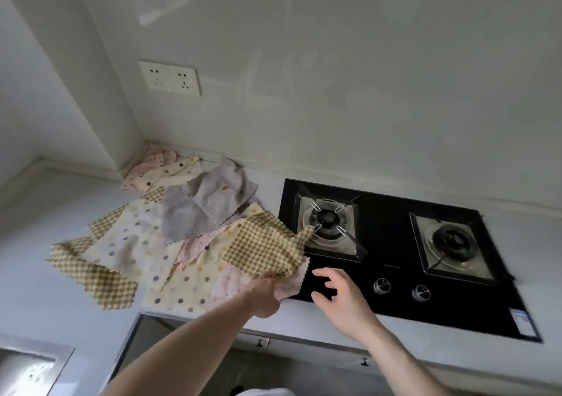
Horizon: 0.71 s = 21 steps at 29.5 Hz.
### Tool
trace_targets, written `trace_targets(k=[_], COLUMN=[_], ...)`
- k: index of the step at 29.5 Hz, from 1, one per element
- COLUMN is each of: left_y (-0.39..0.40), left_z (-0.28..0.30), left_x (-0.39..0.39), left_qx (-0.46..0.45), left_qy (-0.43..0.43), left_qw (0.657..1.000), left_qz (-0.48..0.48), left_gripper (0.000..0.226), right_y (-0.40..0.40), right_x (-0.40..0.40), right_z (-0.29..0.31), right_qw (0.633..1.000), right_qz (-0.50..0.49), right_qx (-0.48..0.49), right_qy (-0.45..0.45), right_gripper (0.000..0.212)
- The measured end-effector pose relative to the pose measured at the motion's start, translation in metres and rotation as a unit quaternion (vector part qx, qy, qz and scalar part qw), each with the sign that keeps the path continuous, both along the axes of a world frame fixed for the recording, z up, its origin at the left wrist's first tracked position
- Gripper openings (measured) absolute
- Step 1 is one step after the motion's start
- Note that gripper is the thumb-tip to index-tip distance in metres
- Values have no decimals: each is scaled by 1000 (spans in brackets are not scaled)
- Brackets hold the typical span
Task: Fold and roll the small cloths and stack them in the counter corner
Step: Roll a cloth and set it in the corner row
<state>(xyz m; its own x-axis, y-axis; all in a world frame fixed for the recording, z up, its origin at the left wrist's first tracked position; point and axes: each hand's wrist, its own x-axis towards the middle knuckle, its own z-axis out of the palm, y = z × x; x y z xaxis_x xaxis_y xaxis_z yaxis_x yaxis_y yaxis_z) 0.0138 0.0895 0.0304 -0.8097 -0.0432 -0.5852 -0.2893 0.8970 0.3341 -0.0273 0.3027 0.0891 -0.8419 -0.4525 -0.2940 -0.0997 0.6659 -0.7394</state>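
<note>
Checked cloth [267, 249], yellow-brown gingham, sits at the right end of the loose pile, draped partly over the front-left edge of the hob [395, 213], w/ its far corner poking toward the left burner [327, 219]. Left hand [263, 295] grips its near edge: fingers are tucked up under the fabric so I can't see them well, but the cloth bunches and lifts right at the hand, so it reads as a pinch on that edge. A pale pink cloth [290, 283] hangs just below, touching the same hand; can't tell if it's caught in the grip too.

Right hand [337, 292] hovers above the black glass just right of the cloth, fingers spread and loosely curled, holding nothing, not touching fabric.

Key relation: the cloth runs up and away from the left-hand grip, long axis roughly near-left to far-right, free corner toward the burner. Right hand is the nearer one to that free right edge, so prob it takes the opposite side to spread the cloth flat for a fold.

Rest of the pile: dotted cream cloth [133, 237], grey cloths [206, 207], another checked cloth [91, 277] at far left, more pink dotted cloth [149, 164] back in the counter corner. All flat or crumpled, none rolled, no stack yet, so the task looks barely begun. Counter [45, 304] is pale; wall socket [170, 77] above the corner; two hob knobs [401, 289] near the right hand.
</note>
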Motion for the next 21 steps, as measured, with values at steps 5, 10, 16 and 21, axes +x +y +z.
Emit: trace_targets(k=[5,10,16,21], left_y=[-28,-59,-63,-71], left_z=[42,108,166,190], left_x=[-3,2,19,37], left_qx=[61,174,300,316], left_qy=[220,402,378,343], left_qw=[972,892,868,882], left_qz=[62,113,120,69], left_gripper=[50,24,10,16], right_y=[13,-8,-60,-78], right_x=[29,27,22,8], right_z=[20,41,58,66], right_qw=[997,996,994,997], right_qz=[-73,-77,-49,23], right_qx=[-14,-32,-74,-73], right_qy=[21,39,56,6], right_gripper=[41,47,80,105])
